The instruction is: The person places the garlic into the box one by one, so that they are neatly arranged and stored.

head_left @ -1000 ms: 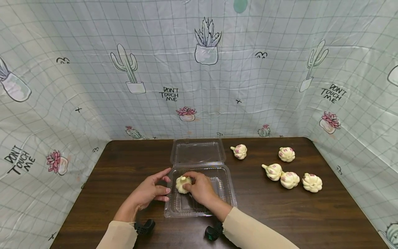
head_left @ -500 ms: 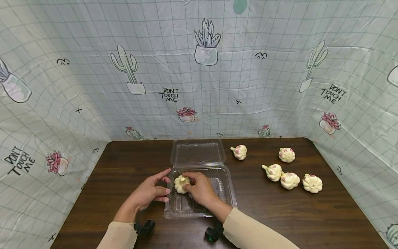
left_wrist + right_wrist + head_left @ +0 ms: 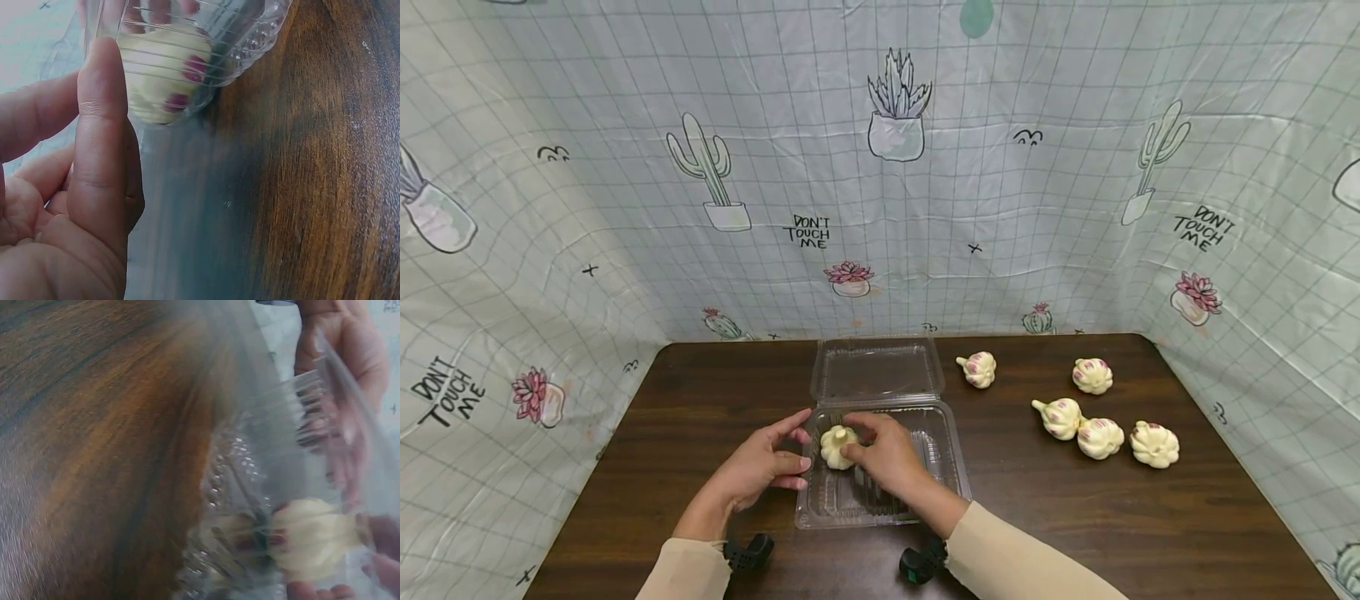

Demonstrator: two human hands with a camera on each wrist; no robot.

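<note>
A cream garlic bulb (image 3: 837, 448) with a short stem sits in the left part of a clear hinged plastic container (image 3: 957, 467), stem up. My right hand (image 3: 891, 454) reaches into the container from the right, thumb and fingers around the bulb. The thumb overlaps the bulb's front in the head view, and the index finger is at its back edge. My left hand (image 3: 767, 462) rests against the container's left wall, fingers spread and lightly bent. Through the ribbed wall in the left wrist view, the bulb (image 3: 165, 69) shows purple patches.
The container's lid (image 3: 877, 367) lies folded back behind its base. One garlic bulb (image 3: 977, 369) lies right of the lid. Several more, including a bulb (image 3: 1101, 438) and another bulb (image 3: 1154, 444), lie farther right on the dark wooden table (image 3: 1045, 525). A patterned curtain (image 3: 925, 200) surrounds the table.
The garlic bulb has shifted slightly left with my right hand inside the container. Since then, my right index finger has drawn back a little from it. My left hand stays at the wall.
</note>
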